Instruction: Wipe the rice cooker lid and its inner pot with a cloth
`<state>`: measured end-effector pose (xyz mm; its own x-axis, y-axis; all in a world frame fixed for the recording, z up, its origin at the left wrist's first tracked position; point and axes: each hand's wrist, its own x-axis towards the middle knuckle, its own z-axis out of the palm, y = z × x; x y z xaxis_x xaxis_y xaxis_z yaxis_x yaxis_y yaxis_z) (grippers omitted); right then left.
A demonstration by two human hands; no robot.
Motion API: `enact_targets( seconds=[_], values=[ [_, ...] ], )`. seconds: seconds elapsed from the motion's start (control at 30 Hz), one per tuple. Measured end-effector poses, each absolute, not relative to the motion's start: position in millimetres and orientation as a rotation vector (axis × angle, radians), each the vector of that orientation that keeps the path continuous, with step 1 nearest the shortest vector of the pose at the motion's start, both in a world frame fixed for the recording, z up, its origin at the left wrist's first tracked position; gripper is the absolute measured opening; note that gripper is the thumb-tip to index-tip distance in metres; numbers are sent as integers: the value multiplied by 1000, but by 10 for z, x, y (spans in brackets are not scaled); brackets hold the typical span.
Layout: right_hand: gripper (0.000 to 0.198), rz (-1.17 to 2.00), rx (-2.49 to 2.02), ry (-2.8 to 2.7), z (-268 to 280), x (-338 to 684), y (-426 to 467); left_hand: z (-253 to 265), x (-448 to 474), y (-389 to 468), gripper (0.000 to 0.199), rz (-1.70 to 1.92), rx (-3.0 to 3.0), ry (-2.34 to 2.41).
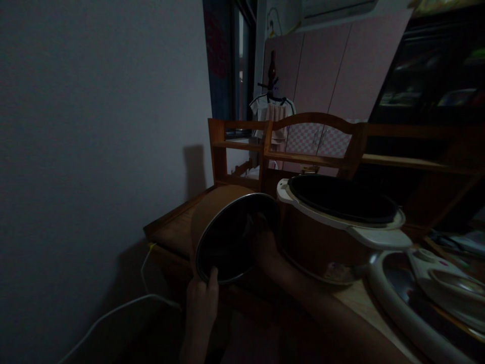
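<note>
Near the table's left edge, the tilted inner pot (231,237) sits just left of the rice cooker (333,227), its near rim pinched by the left hand (200,303), while the right hand (265,247) reaches inside, fingers too dark to tell.

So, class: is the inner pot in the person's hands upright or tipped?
Tipped. The inner pot lies on its side, mouth toward the camera; the left hand grips its lower rim, and the right hand reaches inside.
</note>
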<state>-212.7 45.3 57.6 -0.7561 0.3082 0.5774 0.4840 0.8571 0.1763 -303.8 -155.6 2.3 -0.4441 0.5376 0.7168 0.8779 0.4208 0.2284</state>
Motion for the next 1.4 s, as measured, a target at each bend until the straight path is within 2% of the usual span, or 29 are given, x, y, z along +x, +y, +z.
enact_targets(
  seconds=[0.53, 0.73, 0.97, 1.23, 1.4],
  values=[
    [55, -426, -525, -2427, 605, -1986, 388, -21, -3065, -1533, 34, -809, -1209, -2125],
    [56, -449, -564, -2465, 563, -1881, 270, -20, -3023, -1534, 38, -798, -1180, -2175],
    [51, -363, -618, -2489, 592, -1812, 162, -32, -3025, -1535, 37, -807, -1173, -2165],
    [61, -187, -689, -2378, 567, -1932, 314, -73, -3061, -1543, 35, -831, -1181, -2126],
    [64, -193, -668, -2349, 542, -2110, 481, -56, -3066, -1545, 37, -827, -1197, -2124]
  ],
)
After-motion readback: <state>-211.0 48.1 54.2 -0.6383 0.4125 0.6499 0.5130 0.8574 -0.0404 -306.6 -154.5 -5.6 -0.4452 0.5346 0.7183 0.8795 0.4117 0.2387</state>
